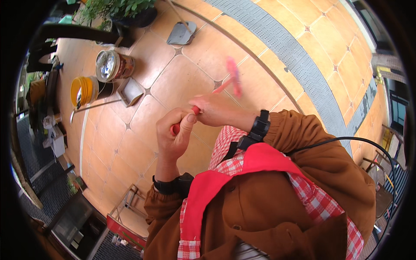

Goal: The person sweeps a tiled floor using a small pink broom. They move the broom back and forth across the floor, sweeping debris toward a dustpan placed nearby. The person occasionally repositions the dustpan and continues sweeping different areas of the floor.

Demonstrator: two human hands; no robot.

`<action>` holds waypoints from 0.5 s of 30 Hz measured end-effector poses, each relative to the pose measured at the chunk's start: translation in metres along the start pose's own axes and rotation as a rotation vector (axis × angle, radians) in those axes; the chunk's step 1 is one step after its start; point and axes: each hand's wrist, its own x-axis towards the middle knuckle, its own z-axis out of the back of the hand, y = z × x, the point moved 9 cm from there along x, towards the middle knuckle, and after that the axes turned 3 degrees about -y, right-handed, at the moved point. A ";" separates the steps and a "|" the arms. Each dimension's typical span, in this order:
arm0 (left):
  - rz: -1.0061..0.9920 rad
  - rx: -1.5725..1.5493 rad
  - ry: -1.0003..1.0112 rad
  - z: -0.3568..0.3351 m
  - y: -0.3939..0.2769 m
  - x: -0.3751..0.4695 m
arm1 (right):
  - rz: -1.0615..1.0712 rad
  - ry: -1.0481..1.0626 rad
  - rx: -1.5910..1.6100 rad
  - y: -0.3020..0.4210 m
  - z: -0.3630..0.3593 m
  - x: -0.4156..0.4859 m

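Observation:
Both of my hands grip the red handle (195, 110) of a long-handled broom. My left hand (174, 130) wraps the end of the handle, its thumb lying along the top. Just beyond it, my right hand (216, 109) closes around the same handle, knuckles up. The handle runs away from me to a pink-red broom head (234, 78), blurred, over the tan tiled floor (182, 78). Whether the bristles touch the tiles I cannot tell.
A long-handled dustpan (130, 92) lies beside a yellow bucket (85, 91) and a white-rimmed bucket (109, 66) on the left. Another grey dustpan (182, 33) stands near a potted plant (130, 8). A grey perforated strip (302, 61) curves along the right. A black cable (360, 139) trails from my right side.

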 end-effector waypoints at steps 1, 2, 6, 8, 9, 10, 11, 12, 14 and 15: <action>0.033 -0.058 0.036 -0.008 0.006 0.005 | -0.028 -0.029 -0.037 -0.006 0.013 -0.007; 0.057 -0.127 0.077 -0.019 0.011 0.011 | -0.027 -0.080 -0.059 -0.012 0.027 -0.015; 0.114 -0.235 0.310 -0.090 0.031 0.037 | -0.259 -0.132 -0.285 -0.071 0.072 -0.050; 0.129 -0.316 0.393 -0.132 0.037 0.049 | -0.349 -0.164 -0.305 -0.100 0.096 -0.071; 0.140 -0.357 0.432 -0.154 0.040 0.055 | -0.412 -0.162 -0.320 -0.115 0.108 -0.082; 0.127 -0.359 0.463 -0.176 0.042 0.064 | -0.487 -0.149 -0.317 -0.133 0.118 -0.092; 0.114 -0.361 0.495 -0.199 0.045 0.073 | -0.574 -0.127 -0.315 -0.153 0.128 -0.103; 0.106 -0.369 0.527 -0.220 0.047 0.081 | -0.630 -0.122 -0.302 -0.169 0.139 -0.113; 0.185 -0.394 0.570 -0.260 0.055 0.093 | -0.610 -0.213 -0.342 -0.191 0.165 -0.123; 0.213 -0.425 0.589 -0.277 0.057 0.101 | -0.602 -0.253 -0.354 -0.201 0.175 -0.127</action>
